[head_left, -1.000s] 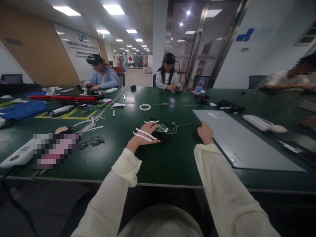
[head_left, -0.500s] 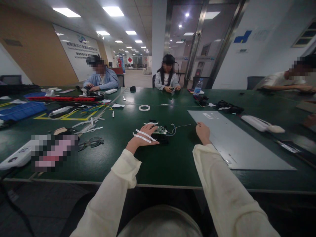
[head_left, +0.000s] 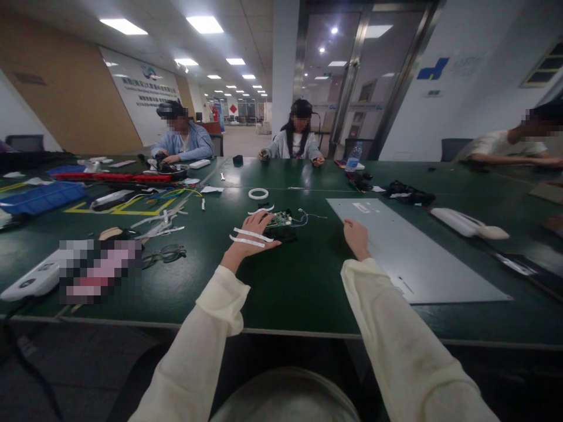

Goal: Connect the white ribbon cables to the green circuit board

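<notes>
My left hand reaches over the left end of a black device with a green circuit board; its fingers and thumb are spread around that end. White strips lie across the back of this hand. From the board's right side runs a blue-grey cable. My right hand rests at the left edge of a flat grey panel, its fingers bent together; whether they grip the panel's edge is hard to make out. A white tape roll lies beyond the device.
Glasses, white strips, a blue tray and a white device are on the left. A water bottle and a white tool are farther right. Three people sit around the green table.
The grey panel has shifted slightly left together with my right hand. My left hand and the circuit board device have moved a little left and away. The person opposite has parted their hands.
</notes>
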{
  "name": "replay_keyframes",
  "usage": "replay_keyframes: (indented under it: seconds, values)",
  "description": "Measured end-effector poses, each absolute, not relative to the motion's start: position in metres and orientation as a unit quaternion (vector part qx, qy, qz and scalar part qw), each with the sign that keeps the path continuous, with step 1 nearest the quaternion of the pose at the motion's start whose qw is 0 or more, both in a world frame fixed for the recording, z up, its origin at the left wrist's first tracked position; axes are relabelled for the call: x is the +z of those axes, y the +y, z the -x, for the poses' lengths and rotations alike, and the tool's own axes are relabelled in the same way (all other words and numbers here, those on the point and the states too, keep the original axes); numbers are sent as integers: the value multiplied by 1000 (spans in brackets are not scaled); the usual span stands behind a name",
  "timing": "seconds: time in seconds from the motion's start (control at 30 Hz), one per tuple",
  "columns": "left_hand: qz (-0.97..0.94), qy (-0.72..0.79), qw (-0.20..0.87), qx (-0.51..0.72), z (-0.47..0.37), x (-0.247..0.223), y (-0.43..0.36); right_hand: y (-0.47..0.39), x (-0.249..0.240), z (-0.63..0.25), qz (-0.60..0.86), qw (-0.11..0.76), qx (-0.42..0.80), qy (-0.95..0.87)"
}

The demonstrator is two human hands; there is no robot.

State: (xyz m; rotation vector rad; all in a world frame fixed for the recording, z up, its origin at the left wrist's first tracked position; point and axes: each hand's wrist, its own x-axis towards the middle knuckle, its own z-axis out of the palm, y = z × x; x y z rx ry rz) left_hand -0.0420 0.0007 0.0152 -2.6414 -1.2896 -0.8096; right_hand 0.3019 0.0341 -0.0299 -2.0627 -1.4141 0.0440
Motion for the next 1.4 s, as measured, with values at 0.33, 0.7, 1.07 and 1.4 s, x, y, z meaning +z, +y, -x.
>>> replay_keyframes:
  seconds: [0.33,0.7,1.07,1.4]
  values:
    - [818,-478,106,-302,48,17,6,30,-28,-288,763,328,35,-556]
    - [815,-484,110,-299,47,17,4,17,-27,-246,690,339,82,-635]
    - [800,-490,128,-323,47,20,3,-5,-21,-211,617,331,123,-703]
    - [757,-508,168,-375,49,19,7,-17,-16,-199,586,335,131,-726]
